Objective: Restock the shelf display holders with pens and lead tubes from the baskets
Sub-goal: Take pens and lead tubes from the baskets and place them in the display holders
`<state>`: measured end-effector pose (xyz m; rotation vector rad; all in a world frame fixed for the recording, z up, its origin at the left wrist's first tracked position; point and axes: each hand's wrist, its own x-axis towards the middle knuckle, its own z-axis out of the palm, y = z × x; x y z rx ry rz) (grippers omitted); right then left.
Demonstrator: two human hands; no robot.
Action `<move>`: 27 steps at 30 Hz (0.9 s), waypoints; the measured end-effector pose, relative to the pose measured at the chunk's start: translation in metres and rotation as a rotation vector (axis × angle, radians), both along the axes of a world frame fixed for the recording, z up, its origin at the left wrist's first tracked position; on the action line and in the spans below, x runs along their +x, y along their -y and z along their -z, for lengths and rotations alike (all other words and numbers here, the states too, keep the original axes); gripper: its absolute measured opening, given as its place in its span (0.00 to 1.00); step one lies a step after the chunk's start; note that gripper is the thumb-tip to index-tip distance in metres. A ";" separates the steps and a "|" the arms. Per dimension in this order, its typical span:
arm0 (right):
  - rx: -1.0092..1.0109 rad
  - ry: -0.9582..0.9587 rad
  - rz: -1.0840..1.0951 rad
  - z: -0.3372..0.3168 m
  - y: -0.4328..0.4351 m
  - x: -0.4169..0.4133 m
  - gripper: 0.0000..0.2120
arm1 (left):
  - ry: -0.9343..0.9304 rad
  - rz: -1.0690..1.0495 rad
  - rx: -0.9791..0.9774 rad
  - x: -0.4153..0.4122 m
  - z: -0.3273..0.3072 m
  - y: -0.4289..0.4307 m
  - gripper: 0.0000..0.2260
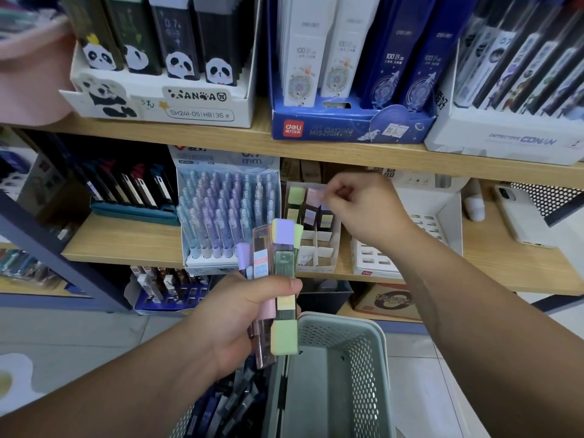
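Faces a wooden shelf (126,241) crowded with stationery boxes along its front lip. Reaches the right hand (360,207) far into the middle tier, fingers curled, pinching a pink-capped tube (314,195) at the back row of a white holder (319,248). Finds the holder squeezed between a pen display (227,210) just beside it on the left and a slotted white box (379,260) on the right. Finds the holder's near cells open, with tubes standing only in the far ones. Leaves bare board at the shelf's left end, and more to the right beside a phone (521,216).

Grips in the left hand (246,314), nearer and lower, a bundle of lead tubes (278,263), thumb across them, held upright just above the far rim of a basket (341,343).

Shows the tubes as slim, flat-sided clear plastic with pastel caps in lilac, green and pink. Shows the holder as thin folded card split into square cells. Shows the basket as grey-green plastic with rounded rim and perforated walls, and dark tubes (221,406) heaped near left of it.
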<state>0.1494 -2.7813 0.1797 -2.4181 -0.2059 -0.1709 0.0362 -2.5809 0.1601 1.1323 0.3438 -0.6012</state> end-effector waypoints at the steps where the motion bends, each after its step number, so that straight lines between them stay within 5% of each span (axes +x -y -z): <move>1: 0.124 -0.143 -0.075 -0.006 -0.005 -0.005 0.10 | 0.000 -0.002 0.003 0.000 -0.001 0.001 0.09; 4: 0.318 -0.470 -0.236 -0.014 -0.016 -0.021 0.10 | 0.007 -0.001 -0.002 -0.001 -0.002 0.004 0.09; 16: 0.459 -0.422 -0.217 -0.010 -0.021 -0.034 0.01 | 0.003 0.045 0.004 -0.005 -0.001 0.008 0.11; 27: 0.392 -0.456 -0.273 -0.007 -0.018 -0.032 0.09 | 0.025 0.051 0.021 -0.005 -0.001 0.008 0.10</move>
